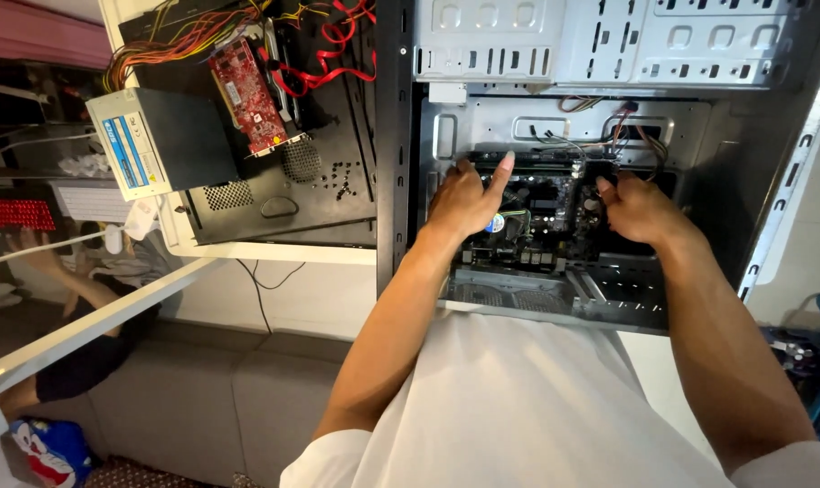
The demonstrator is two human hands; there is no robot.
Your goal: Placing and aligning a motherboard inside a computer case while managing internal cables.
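- Case [754,163]: open PC tower, side panel off, lying on the white worktop [274,251]. Grey bare-metal interior; perforated drive cage [609,41] along the top of the view.
- Motherboard [546,221]: dark board, sits low in the case between the two hands. Crowded with black parts; a small round blue-and-white part shows near the left hand. Fine detail too small to read.
- Wires [631,126]: thin bundle, red, black and orange, drops from the upper case wall to the board's top right corner.
- Left hand [464,199]: over the board's left edge, back of hand up. Forefinger extended straight, tip at the board's upper edge; remaining fingers curled loosely on the board. Nothing gripped that I can see.
- Right hand [640,210]: at the board's right edge, just below the wires. Fingers curled inward, tips hidden; cannot tell whether they pinch anything.
- Left of the case, well apart: power supply [161,140], grey box with a blue label, trailing coloured leads; red card [249,95] lying on a black panel [274,194].
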